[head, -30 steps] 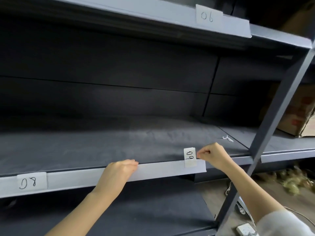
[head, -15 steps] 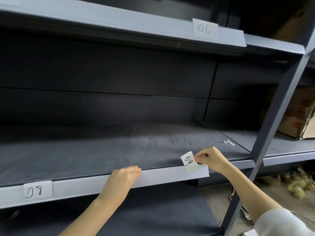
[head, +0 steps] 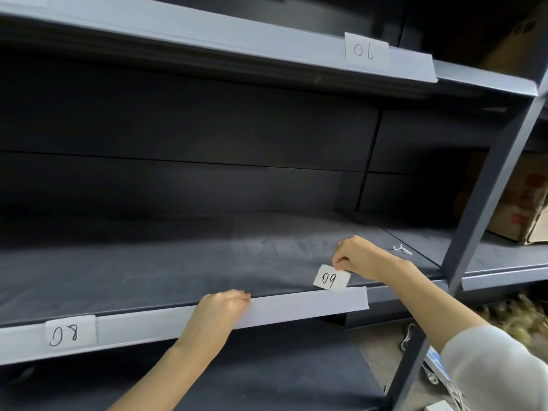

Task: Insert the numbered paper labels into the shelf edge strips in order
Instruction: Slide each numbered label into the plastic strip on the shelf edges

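Note:
My right hand (head: 360,256) pinches the top edge of a white paper label marked 09 (head: 331,278). The label hangs almost level, its lower edge touching the top of the pale edge strip (head: 305,307) on the middle shelf, near the strip's right end. My left hand (head: 221,308) rests on the same strip farther left, fingers curled over its upper lip. A label marked 08 (head: 72,334) sits in the strip at the far left. A label marked 06 (head: 366,51) sits in the upper shelf's edge strip (head: 207,40).
A grey slanted upright post (head: 489,188) stands just right of my right arm. A cardboard box (head: 525,200) sits on the neighbouring shelf at the right. A small white clip (head: 401,250) lies on the dark shelf board (head: 148,262). Cables and a device lie on the floor (head: 382,351) below.
The 09 label has turned from upright to nearly level and risen to the strip's top edge. My right hand lifted slightly. My left hand stayed on the strip.

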Demonstrator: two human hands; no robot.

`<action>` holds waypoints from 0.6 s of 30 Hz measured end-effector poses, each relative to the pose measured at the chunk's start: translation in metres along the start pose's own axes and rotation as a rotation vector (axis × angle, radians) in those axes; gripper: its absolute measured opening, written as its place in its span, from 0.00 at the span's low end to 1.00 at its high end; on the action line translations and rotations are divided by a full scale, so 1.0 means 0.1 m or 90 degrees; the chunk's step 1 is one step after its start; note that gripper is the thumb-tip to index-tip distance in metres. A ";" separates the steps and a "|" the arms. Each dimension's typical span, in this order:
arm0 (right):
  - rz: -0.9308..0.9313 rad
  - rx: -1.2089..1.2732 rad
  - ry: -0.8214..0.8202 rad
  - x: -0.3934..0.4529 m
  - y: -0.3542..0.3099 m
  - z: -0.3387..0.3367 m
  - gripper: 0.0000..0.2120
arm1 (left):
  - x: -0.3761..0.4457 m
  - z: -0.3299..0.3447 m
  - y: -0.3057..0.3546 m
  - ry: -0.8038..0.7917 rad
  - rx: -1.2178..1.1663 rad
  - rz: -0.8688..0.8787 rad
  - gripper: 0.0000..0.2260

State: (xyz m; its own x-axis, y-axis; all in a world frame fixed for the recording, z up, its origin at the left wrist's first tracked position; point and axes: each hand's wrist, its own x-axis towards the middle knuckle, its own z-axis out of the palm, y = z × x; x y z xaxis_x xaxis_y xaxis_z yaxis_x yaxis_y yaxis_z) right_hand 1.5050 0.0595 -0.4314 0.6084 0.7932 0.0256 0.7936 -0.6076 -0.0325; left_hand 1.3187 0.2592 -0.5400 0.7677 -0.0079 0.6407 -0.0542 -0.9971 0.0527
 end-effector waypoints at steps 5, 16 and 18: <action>0.005 -0.073 -0.032 0.04 0.02 0.05 0.07 | 0.00 0.00 -0.01 -0.006 0.003 0.002 0.24; 0.025 -0.007 -0.030 0.07 0.02 0.16 0.11 | 0.00 0.00 0.00 -0.001 0.004 0.000 0.22; 0.023 -0.003 -0.028 0.06 0.01 0.16 0.11 | 0.00 -0.01 0.00 0.004 0.006 0.002 0.22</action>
State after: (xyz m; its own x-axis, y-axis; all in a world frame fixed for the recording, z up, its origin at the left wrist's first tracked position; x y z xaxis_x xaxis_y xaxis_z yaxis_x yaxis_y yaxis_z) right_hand 1.5097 0.0643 -0.4471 0.6358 0.7716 -0.0193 0.7711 -0.6361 -0.0278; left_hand 1.3180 0.2589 -0.5390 0.7637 -0.0101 0.6455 -0.0501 -0.9978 0.0437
